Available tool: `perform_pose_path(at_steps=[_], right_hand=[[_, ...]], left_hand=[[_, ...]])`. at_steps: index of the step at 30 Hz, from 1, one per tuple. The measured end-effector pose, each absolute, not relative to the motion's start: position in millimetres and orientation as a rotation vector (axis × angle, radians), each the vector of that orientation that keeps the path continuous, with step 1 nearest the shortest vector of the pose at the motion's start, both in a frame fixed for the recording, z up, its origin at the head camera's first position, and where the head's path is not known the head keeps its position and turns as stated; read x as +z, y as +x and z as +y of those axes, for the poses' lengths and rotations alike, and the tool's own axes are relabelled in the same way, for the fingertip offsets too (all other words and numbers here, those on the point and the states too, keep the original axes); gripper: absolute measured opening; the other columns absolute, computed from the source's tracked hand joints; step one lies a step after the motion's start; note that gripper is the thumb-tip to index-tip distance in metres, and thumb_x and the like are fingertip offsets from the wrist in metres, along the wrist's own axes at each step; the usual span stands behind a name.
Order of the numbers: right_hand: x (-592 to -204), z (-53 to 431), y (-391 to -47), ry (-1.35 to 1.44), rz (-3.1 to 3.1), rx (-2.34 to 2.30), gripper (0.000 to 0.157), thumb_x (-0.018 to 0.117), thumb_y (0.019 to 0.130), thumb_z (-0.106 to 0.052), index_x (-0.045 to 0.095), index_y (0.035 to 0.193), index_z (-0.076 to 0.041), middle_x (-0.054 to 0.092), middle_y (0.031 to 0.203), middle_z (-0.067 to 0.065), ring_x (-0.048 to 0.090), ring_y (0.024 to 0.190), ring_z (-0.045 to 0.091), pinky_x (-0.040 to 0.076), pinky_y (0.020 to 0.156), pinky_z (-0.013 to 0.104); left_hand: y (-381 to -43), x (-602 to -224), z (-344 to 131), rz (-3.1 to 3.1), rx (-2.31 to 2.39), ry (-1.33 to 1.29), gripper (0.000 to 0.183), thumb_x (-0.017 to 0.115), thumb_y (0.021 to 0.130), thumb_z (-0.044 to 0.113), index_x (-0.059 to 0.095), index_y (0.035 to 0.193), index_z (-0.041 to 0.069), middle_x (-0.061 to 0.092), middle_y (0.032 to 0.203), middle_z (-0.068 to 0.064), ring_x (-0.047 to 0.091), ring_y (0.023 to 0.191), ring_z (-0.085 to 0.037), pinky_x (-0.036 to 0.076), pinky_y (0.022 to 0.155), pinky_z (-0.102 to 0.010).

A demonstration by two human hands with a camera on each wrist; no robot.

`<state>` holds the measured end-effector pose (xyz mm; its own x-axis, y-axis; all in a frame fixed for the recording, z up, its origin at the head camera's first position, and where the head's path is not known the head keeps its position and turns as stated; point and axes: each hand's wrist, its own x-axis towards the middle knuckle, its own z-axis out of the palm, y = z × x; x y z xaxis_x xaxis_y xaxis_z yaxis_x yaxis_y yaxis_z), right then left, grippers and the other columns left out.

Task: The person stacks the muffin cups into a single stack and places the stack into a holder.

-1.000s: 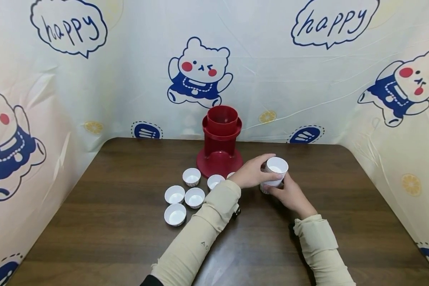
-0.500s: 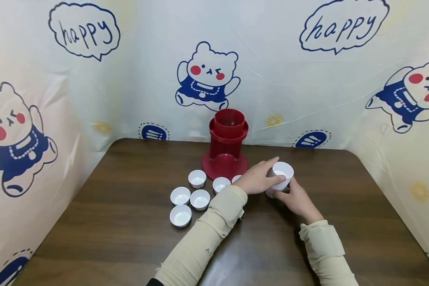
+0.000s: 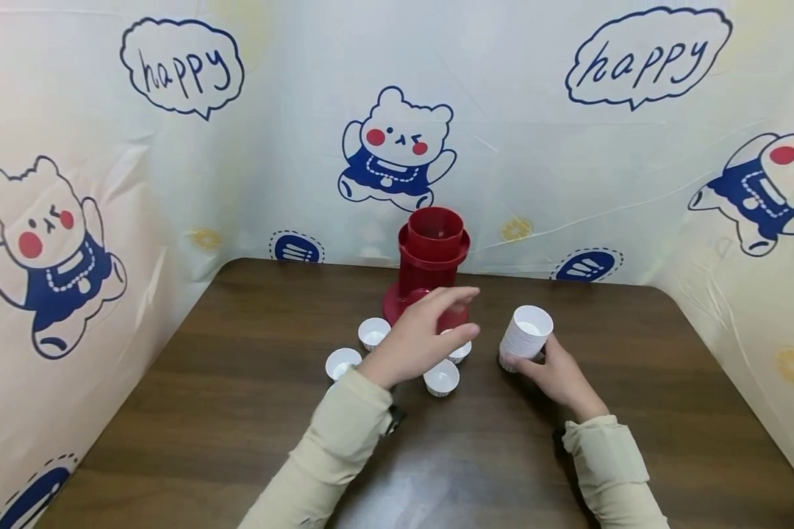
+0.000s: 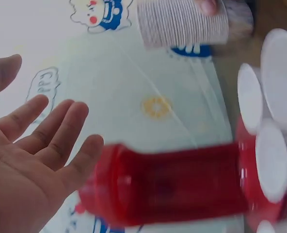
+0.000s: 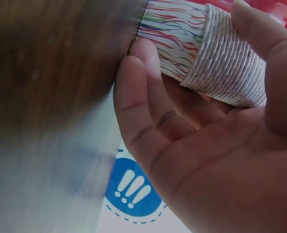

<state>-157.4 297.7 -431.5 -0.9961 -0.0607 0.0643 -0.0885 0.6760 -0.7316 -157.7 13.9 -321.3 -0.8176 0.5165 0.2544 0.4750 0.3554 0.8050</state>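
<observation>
A leaning stack of white paper cupcake cups stands at the right of the loose ones. My right hand holds it low down, thumb on the near side. In the right wrist view, that hand's fingers curl around the stack, whose lowest cup shows coloured wavy stripes. My left hand hovers over the loose cups, holding nothing; its spread, relaxed fingers also show in the left wrist view. Loose cups lie near it, one at its right, others at its left, some partly hidden.
Behind the left hand rises a red plastic dispenser-like stand with a round base. The brown wooden table ends at a patterned curtain at the back and sides.
My left hand has let go of the stack's upper part and moved left over the loose cups. My right hand keeps holding the stack. The head view has shifted slightly.
</observation>
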Motion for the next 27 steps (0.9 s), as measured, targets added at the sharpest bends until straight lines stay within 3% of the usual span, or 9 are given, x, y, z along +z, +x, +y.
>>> perform_pose_path(at_steps=[6, 11, 18, 23, 27], right_hand=[[-432, 298, -156, 0.12, -2.856, 1.214, 0.071, 0.077, 0.091, -0.034, 0.04, 0.138, 0.005, 0.059, 0.125, 0.029, 0.058, 0.115, 0.043, 0.045, 0.097, 0.059], [-431, 296, -156, 0.127, -2.858, 1.205, 0.07, 0.077, 0.091, -0.033, 0.041, 0.137, 0.005, 0.059, 0.125, 0.028, 0.058, 0.113, 0.043, 0.045, 0.096, 0.058], [-431, 297, -156, 0.115, -2.871, 1.207, 0.072, 0.077, 0.091, -0.035, 0.04, 0.138, 0.005, 0.058, 0.126, 0.028, 0.057, 0.114, 0.043, 0.044, 0.097, 0.058], [-432, 298, -157, 0.123, -2.868, 1.205, 0.072, 0.077, 0.091, -0.035, 0.04, 0.138, 0.006, 0.058, 0.126, 0.029, 0.057, 0.114, 0.043, 0.044, 0.097, 0.058], [-432, 297, -157, 0.123, -2.862, 1.207, 0.071, 0.077, 0.091, -0.032, 0.04, 0.138, 0.006, 0.058, 0.126, 0.029, 0.057, 0.114, 0.043, 0.044, 0.098, 0.058]], left_hand=[[-137, -332, -44, 2.657, 1.499, 0.79, 0.036, 0.074, 0.094, 0.019, 0.066, 0.129, 0.018, 0.064, 0.121, 0.004, 0.062, 0.094, -0.012, 0.054, 0.085, -0.035], [-122, -346, -88, 2.825, 1.327, 0.582, 0.019, 0.077, 0.091, 0.022, 0.068, 0.107, 0.021, 0.063, 0.102, 0.01, 0.056, 0.074, -0.013, 0.05, 0.072, -0.033], [-108, -373, -134, 2.837, 1.095, 0.347, 0.038, 0.079, 0.086, 0.044, 0.061, 0.107, 0.018, 0.059, 0.109, 0.002, 0.056, 0.085, -0.018, 0.046, 0.076, -0.038], [-108, -389, -152, 2.833, 0.986, 0.312, 0.043, 0.082, 0.083, 0.045, 0.062, 0.107, 0.015, 0.061, 0.107, -0.001, 0.058, 0.093, -0.02, 0.048, 0.079, -0.04], [-109, -397, -157, 2.814, 0.893, 0.307, 0.053, 0.083, 0.081, 0.047, 0.064, 0.117, 0.013, 0.062, 0.103, -0.002, 0.059, 0.091, -0.02, 0.049, 0.079, -0.042]])
